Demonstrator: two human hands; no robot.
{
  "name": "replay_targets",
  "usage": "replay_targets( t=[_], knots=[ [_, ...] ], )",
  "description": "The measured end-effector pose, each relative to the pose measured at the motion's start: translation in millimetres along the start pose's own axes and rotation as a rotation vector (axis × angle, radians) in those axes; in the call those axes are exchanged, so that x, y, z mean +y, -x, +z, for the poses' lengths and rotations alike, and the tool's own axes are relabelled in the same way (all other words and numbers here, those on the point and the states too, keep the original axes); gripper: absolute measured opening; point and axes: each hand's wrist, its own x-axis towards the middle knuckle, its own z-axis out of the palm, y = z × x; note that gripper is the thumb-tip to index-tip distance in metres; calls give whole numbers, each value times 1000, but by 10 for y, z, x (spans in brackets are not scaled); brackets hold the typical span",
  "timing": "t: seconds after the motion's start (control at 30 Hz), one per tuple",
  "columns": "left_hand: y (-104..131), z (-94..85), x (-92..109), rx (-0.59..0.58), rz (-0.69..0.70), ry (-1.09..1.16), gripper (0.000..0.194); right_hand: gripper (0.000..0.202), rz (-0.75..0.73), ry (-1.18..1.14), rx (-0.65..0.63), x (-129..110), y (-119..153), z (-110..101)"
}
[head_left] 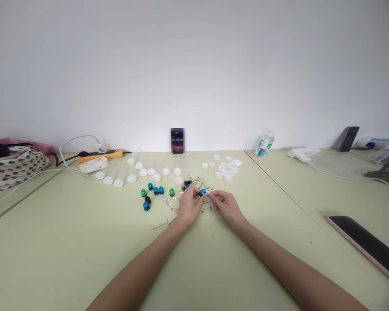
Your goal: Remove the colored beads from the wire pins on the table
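My left hand pinches a small blue-and-black metal part between thumb and fingers. My right hand is closed on a thin silver metal rod, its end at the blue part; whether it sits inside cannot be seen. Beneath and around both hands lie scattered thin metal rods and tiny pieces. Left of them stand several dome-shaped parts, among them a blue one, a green one and a black one. An L-shaped hex key lies nearer me.
White round caps sit in a left group and a right group. Behind are a propped phone, a yellow power strip and a clear bottle. A large dark-screened device lies at the right.
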Motion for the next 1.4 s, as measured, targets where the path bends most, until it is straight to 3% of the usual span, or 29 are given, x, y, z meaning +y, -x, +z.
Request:
replay_targets(
  t=[0.2, 0.4, 0.7, 1.13, 1.27, 1.4],
  knots=[
    [-14, -30, 38, 24, -13, 99, 15, 39, 20, -69, -10, -17, 4, -4],
    [-7, -25, 8, 19, 55, 34, 14, 39, 36, -103, -21, -27, 10, -16],
    [7, -40, -29, 18, 168, -24, 16, 37, 180, -337, -178, 34, -20, -62],
    [22, -43, -16, -1, 215, -67, 14, 34, -216, 341, 80, -6, 43, -27],
    [25, -50, 1, -24, 255, -87, 16, 29, -138, 202, 21, 1, 26, -43],
    [26, -59, 19, -44, 287, -116, 18, 28, 73, 3, -43, -36, 1, -72]
  ],
)
